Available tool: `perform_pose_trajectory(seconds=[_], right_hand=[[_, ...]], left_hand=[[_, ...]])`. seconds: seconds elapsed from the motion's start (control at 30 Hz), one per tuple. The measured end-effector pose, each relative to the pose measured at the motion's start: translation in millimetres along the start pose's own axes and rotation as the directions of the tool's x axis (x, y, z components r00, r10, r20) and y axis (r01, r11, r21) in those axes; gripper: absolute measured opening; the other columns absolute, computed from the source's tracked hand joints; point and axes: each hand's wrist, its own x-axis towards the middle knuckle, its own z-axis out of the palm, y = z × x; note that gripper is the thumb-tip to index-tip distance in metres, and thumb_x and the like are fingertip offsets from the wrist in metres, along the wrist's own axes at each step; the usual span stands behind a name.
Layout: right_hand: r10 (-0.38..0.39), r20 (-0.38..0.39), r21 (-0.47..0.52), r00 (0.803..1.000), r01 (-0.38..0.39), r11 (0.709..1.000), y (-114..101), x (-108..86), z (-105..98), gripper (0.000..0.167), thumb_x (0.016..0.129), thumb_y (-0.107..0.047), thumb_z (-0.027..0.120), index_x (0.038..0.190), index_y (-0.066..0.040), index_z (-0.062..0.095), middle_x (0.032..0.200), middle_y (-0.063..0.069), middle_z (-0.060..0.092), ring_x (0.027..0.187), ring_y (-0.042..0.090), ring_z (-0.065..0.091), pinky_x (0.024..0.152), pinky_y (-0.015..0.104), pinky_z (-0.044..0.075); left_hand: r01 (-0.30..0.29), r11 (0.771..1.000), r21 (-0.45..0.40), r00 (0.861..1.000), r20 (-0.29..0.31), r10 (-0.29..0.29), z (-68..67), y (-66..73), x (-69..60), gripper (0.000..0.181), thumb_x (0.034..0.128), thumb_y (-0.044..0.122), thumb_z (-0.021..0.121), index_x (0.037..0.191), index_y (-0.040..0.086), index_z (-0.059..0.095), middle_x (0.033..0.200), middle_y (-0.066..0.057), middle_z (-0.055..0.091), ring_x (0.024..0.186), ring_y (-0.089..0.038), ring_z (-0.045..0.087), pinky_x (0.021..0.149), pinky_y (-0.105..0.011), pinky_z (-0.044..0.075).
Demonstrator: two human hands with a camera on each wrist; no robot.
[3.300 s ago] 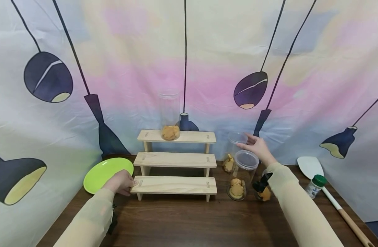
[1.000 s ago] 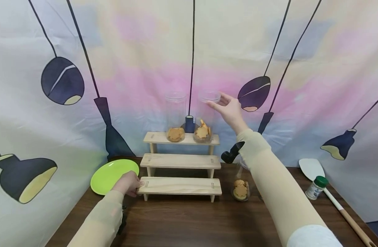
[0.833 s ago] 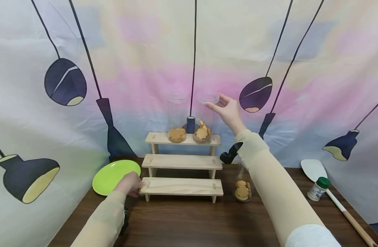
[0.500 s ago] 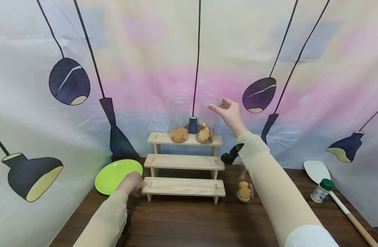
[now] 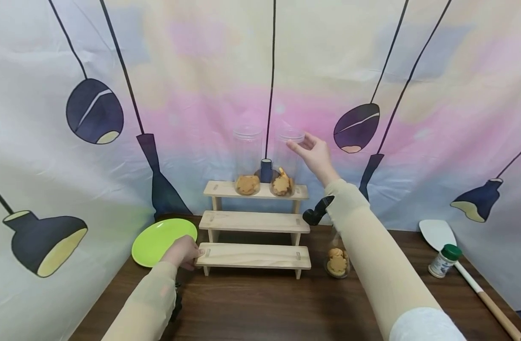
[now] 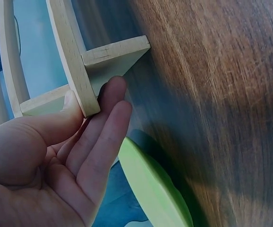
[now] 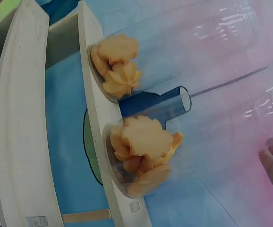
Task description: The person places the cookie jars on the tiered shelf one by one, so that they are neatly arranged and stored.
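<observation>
Our left hand pinches the wooden rack at its lowest step. Our right hand holds a clear cookie jar by its top, on the highest step, beside a second jar.

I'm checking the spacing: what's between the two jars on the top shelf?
Nothing stands between the left jar and right jar; the head and right wrist views show a bare strip of top shelf there.

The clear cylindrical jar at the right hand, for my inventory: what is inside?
Golden cookies, at least one scalloped, lie heaped at the bottom of the jar. Front ones partly cover those behind, so their number cannot be seen.
</observation>
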Motion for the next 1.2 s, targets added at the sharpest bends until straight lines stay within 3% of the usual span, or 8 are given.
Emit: perform_pose_trajectory(seconds=[0.23, 0.37, 0.7, 1.0, 1.2], right_hand=[[0.042, 0.006, -0.030, 0.999, -0.042, 0.999, 2, 0.0, -5, 0.086, 0.082, -0.044, 0.072, 0.148, -0.009, 0.029, 0.148, 0.010, 0.039, 0.131, 0.020, 0.045, 0.107, 0.031, 0.040], [0.040, 0.023, 0.005, 0.999, -0.040, 0.999, -1, -4.0, -11, 0.084, 0.084, -0.036, 0.072, 0.149, -0.007, 0.028, 0.151, 0.010, 0.034, 0.135, 0.020, 0.040, 0.109, 0.029, 0.037], [-0.021, 0.019, -0.017, 1.000, 0.021, 1.000, 3, -18.9, -39, 0.078, 0.085, -0.033, 0.072, 0.148, -0.008, 0.032, 0.148, 0.008, 0.040, 0.134, 0.018, 0.042, 0.108, 0.032, 0.039], [-0.023, 0.044, -0.047, 0.999, 0.025, 0.999, 7, -41.6, -65, 0.075, 0.086, -0.029, 0.071, 0.148, -0.011, 0.032, 0.147, 0.009, 0.041, 0.133, 0.021, 0.043, 0.106, 0.037, 0.040], [-0.007, 0.087, -0.104, 0.996, 0.016, 0.994, 20, -61.1, -86, 0.071, 0.089, -0.027, 0.068, 0.148, -0.009, 0.032, 0.146, 0.011, 0.041, 0.132, 0.026, 0.043, 0.106, 0.039, 0.040]], left_hand=[[-0.005, 1.000, 0.002, 1.000, -0.003, 0.005, 1.2, -0.7, 1.7, 0.022, 0.0944, 0.006, 0.056, 0.094, -0.015, 0.061, 0.077, -0.017, 0.063, 0.066, -0.022, 0.066, 0.063, -0.037, 0.059], [-0.005, 1.000, 0.008, 1.000, 0.000, 0.005, 1.5, -3.5, 4.1, 0.022, 0.0945, 0.008, 0.057, 0.092, -0.014, 0.062, 0.076, -0.016, 0.063, 0.065, -0.021, 0.066, 0.062, -0.037, 0.059], [-0.004, 1.000, -0.008, 1.000, 0.010, 0.004, 2.4, -0.8, 3.8, 0.022, 0.0944, 0.007, 0.057, 0.092, -0.014, 0.062, 0.076, -0.017, 0.062, 0.064, -0.022, 0.066, 0.061, -0.037, 0.059], [0.002, 0.999, -0.037, 0.999, 0.036, 0.000, -0.1, -0.9, 3.8, 0.022, 0.0938, 0.006, 0.057, 0.093, -0.015, 0.060, 0.076, -0.017, 0.062, 0.065, -0.022, 0.065, 0.062, -0.037, 0.059], [0.006, 0.999, -0.039, 0.999, 0.046, -0.004, -2.0, -0.2, 4.1, 0.022, 0.0944, 0.006, 0.056, 0.095, -0.016, 0.060, 0.075, -0.017, 0.062, 0.066, -0.022, 0.064, 0.063, -0.037, 0.060]])
